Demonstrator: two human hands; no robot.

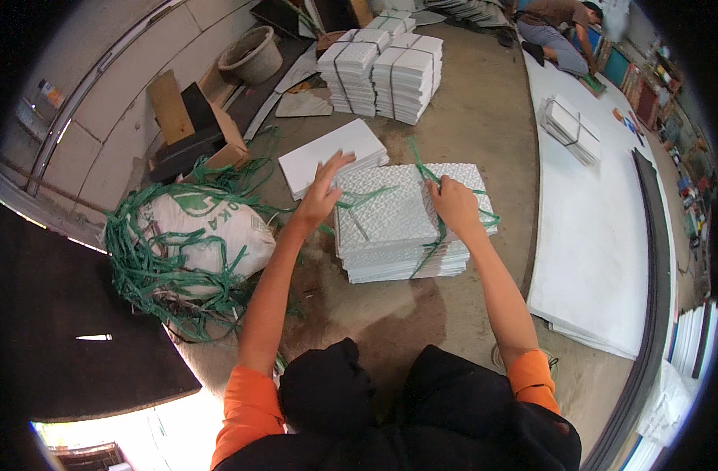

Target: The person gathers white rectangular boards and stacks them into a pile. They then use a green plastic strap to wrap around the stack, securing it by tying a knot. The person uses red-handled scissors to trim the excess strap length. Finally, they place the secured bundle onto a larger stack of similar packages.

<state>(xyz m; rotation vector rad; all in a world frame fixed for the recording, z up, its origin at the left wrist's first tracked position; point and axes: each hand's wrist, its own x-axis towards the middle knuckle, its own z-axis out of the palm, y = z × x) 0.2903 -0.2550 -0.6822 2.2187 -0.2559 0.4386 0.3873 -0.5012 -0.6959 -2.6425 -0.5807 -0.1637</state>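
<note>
A stack of white textured sheets (386, 206) lies on the floor in front of my knees. Green plastic twine (433, 255) runs across its top and down its near side, with loose ends over the sheets. My right hand (455, 206) is closed on the twine above the right half of the stack. Over the stack's left edge, my left hand (324, 191) is raised with its fingers apart, and I see nothing held in it. A loose strand lies close to that hand. Behind it rests a lower pile of smooth white sheets (331, 155).
To the left, a tangle of green twine (143, 259) drapes over a stuffed white sack (245, 239). Tied white bundles (406, 74) stand farther back near a round tub (251, 55). On the right, a long white sheet (583, 259) carries another tied bundle (571, 129); a person (559, 31) kneels at its far end.
</note>
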